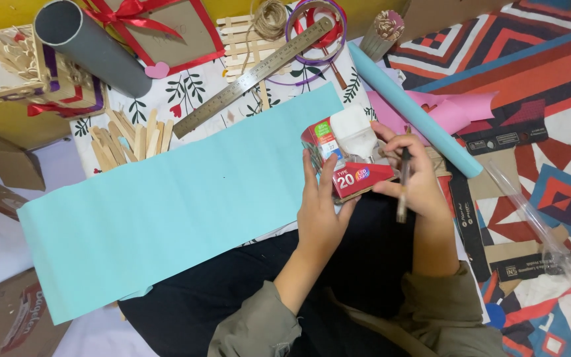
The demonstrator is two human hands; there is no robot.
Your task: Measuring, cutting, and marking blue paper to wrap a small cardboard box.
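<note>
From the head camera I look straight down at both hands meeting over a small red and white carton (346, 158), a light-bulb box by its shape, held just above the right end of a long sheet of light blue paper (166, 211). My left hand (320, 211) comes up from below and grips the carton's near side, fingers curled onto its front face and thumb against its lower edge. My right hand (418, 178) closes on the carton's right side, and a dark pen (404, 185) is pinched between its fingers, hanging downward past the palm. So the carton sits between the two hands, touching both, slightly tilted.

A steel ruler (254, 77) lies diagonally across the paper's far edge. Left of it is a fan of wooden craft sticks (130, 142), and beyond them a grey tube (90, 46) lies on its side. A rolled light blue sheet (414, 109) runs diagonally just beyond the right hand, over some pink paper (454, 109). A clear plastic sleeve (536, 225) lies well to the right on the patterned mat (550, 73).
</note>
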